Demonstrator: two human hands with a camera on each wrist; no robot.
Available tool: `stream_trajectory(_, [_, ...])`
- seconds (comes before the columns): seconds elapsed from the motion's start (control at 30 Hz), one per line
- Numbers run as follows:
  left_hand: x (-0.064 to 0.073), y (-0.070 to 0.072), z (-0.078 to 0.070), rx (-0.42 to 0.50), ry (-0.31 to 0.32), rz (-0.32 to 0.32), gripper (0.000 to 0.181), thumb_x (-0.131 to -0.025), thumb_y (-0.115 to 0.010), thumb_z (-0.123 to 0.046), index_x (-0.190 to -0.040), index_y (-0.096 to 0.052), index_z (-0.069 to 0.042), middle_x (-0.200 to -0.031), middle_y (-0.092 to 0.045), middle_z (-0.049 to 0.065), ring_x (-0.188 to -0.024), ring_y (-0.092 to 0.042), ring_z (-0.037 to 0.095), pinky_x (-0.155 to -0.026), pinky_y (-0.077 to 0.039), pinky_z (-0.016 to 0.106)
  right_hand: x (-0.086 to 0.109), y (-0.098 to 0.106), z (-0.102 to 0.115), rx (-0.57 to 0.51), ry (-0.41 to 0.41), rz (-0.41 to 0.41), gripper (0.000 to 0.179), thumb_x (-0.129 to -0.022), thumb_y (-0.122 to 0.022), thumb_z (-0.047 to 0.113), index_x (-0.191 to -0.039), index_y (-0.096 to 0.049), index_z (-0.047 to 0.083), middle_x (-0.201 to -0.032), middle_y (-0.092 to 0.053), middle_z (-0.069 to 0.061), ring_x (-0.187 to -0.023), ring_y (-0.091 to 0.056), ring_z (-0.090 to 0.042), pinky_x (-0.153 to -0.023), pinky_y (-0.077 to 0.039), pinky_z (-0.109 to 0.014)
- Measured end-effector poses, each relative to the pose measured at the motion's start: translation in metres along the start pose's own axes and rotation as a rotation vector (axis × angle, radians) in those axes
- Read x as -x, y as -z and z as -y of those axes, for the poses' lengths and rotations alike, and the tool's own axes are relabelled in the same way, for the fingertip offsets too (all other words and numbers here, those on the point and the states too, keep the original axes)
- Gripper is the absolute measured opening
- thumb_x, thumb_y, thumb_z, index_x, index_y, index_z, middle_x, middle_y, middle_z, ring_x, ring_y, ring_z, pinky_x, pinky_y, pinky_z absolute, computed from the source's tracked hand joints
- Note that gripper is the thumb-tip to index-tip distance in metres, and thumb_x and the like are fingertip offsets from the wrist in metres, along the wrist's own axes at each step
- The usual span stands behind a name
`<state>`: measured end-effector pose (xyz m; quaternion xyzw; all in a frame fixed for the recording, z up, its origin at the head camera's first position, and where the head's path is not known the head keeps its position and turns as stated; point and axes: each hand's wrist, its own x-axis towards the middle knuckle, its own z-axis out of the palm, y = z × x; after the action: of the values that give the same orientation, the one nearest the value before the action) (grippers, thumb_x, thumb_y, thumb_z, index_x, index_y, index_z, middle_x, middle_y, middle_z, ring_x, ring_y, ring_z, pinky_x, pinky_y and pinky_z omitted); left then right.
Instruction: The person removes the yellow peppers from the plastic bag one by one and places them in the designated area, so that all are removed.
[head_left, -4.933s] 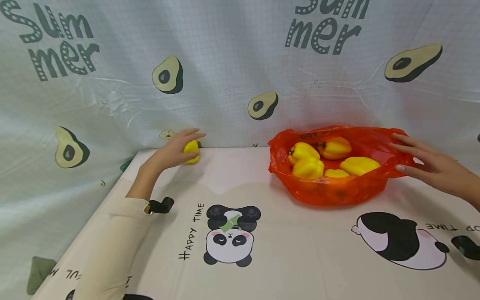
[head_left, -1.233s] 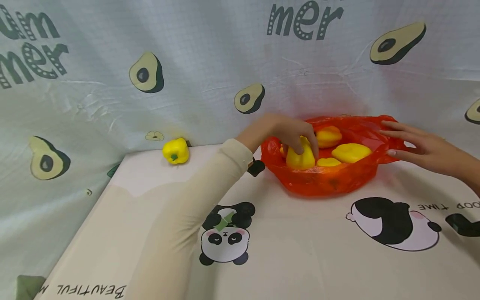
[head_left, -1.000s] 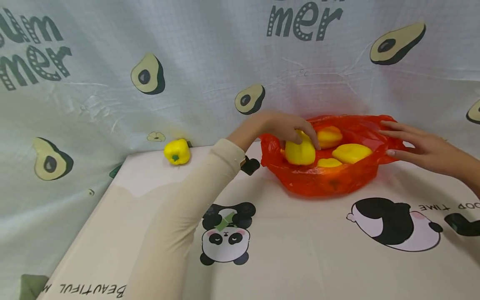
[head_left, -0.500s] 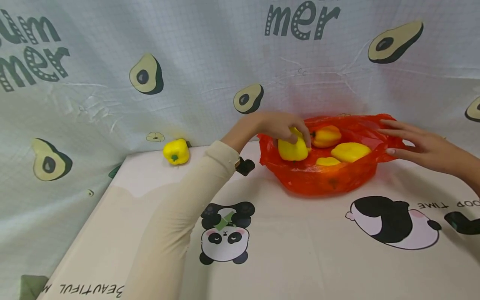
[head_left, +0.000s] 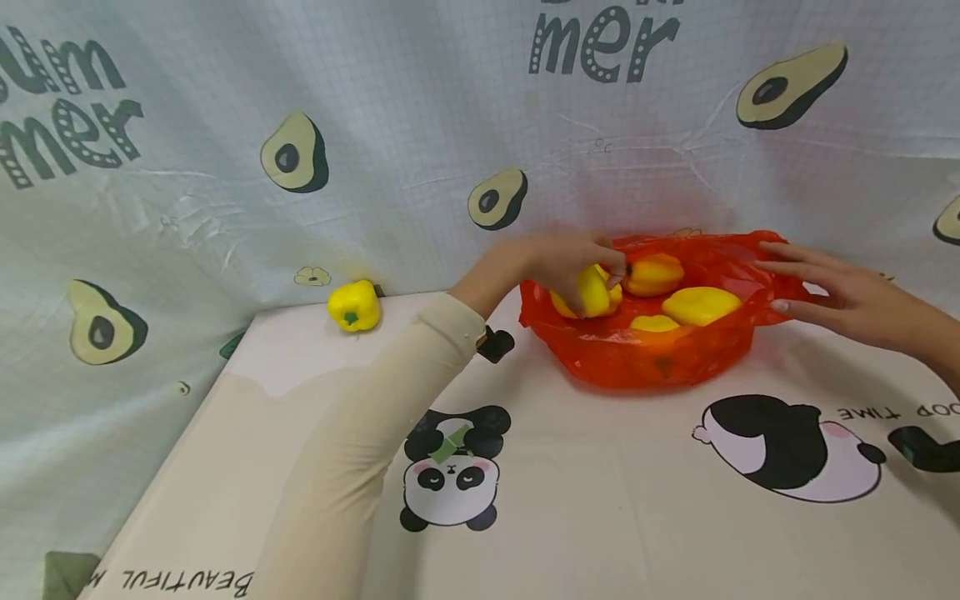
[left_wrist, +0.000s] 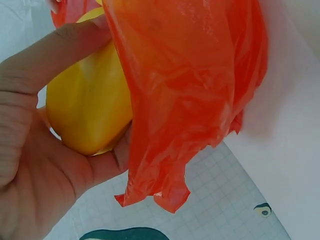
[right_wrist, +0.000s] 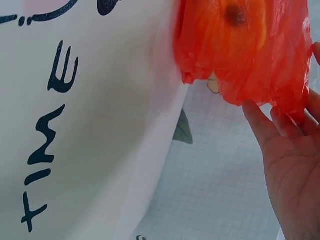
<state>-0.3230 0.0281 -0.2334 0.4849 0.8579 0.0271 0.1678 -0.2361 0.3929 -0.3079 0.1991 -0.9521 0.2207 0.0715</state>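
My left hand [head_left: 566, 265] is over the left side of a red plastic bag [head_left: 637, 367]. Thumb and fingers curl round a yellow bell pepper [left_wrist: 90, 95], which the bag partly hides in the left wrist view. Close beside this pepper, more yellow shows under the hand. Other yellow peppers lie in the bag: an orange-tinged one [head_left: 654, 275] at the back, a long one [head_left: 702, 306] to the right and a low one [head_left: 654, 323] in front. At the bag's right rim, my right hand [head_left: 855, 292] touches the plastic with extended, spread fingers.
A single yellow bell pepper [head_left: 354, 305] sits at the table's back left, its green stem facing me. Behind the table [head_left: 570, 500], printed with pandas and lettering, hangs a pale curtain [head_left: 405, 108] with avocado prints.
My left hand has left the pepper at the back left and gone right into the bag. There it grips another pepper, which has shifted slightly left and turned. My right hand stays at the rim.
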Motion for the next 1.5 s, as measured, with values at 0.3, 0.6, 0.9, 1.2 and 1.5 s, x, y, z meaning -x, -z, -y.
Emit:
stream_trajectory(0.3, [-0.004,-0.006,-0.002,0.036,0.037,-0.015,0.044,-0.087,-0.079,-0.022,-0.121,-0.051,-0.022,-0.138,-0.039,0.004,-0.124,-0.042,0.018,-0.088,-0.049,0.02,0.003,-0.004,-0.006,-0.006,0.001,-0.002,0.059,-0.09,-0.076,0.015,-0.143,-0.054,0.0,-0.158,-0.033,-0.026,-0.137,-0.031,-0.056,-0.071,-0.058,-0.059])
stream_trajectory(0.6, [-0.006,-0.018,-0.002,-0.012,0.156,-0.089,0.057,-0.085,-0.081,-0.039,-0.128,-0.048,-0.02,-0.141,-0.034,0.004,-0.116,-0.049,0.019,-0.089,-0.049,0.022,0.001,-0.007,-0.003,0.001,0.022,-0.02,0.06,-0.088,-0.077,0.011,-0.142,-0.054,-0.001,-0.157,-0.034,-0.028,-0.136,-0.032,-0.057,-0.071,-0.057,-0.06])
stream_trajectory(0.9, [-0.008,-0.026,-0.005,-0.107,0.204,-0.3,0.043,-0.091,-0.069,-0.045,-0.127,-0.051,-0.031,-0.142,-0.031,0.006,-0.122,-0.036,0.033,-0.089,-0.041,0.03,0.0,-0.007,-0.001,-0.01,0.003,-0.01,0.061,-0.089,-0.077,0.013,-0.143,-0.053,0.0,-0.159,-0.032,-0.025,-0.141,-0.029,-0.053,-0.073,-0.062,-0.046])
stream_trajectory(1.2, [-0.01,-0.03,-0.009,-0.098,0.214,-0.348,0.047,-0.091,-0.074,-0.042,-0.135,-0.058,-0.032,-0.142,-0.034,0.005,-0.128,-0.033,0.033,-0.094,-0.042,0.03,0.002,-0.009,-0.003,-0.019,0.004,-0.007,0.061,-0.089,-0.076,0.014,-0.143,-0.052,-0.001,-0.158,-0.031,-0.029,-0.137,-0.03,-0.059,-0.073,-0.055,-0.063])
stream_trajectory(1.5, [-0.001,-0.038,-0.001,0.024,0.176,-0.462,0.066,-0.089,-0.078,-0.035,-0.148,-0.049,-0.028,-0.155,-0.03,0.012,-0.136,-0.035,0.029,-0.108,-0.045,0.032,-0.001,-0.007,-0.006,-0.022,-0.006,0.0,0.059,-0.092,-0.075,0.016,-0.145,-0.052,0.002,-0.163,-0.029,-0.02,-0.148,-0.027,-0.042,-0.072,-0.059,-0.021])
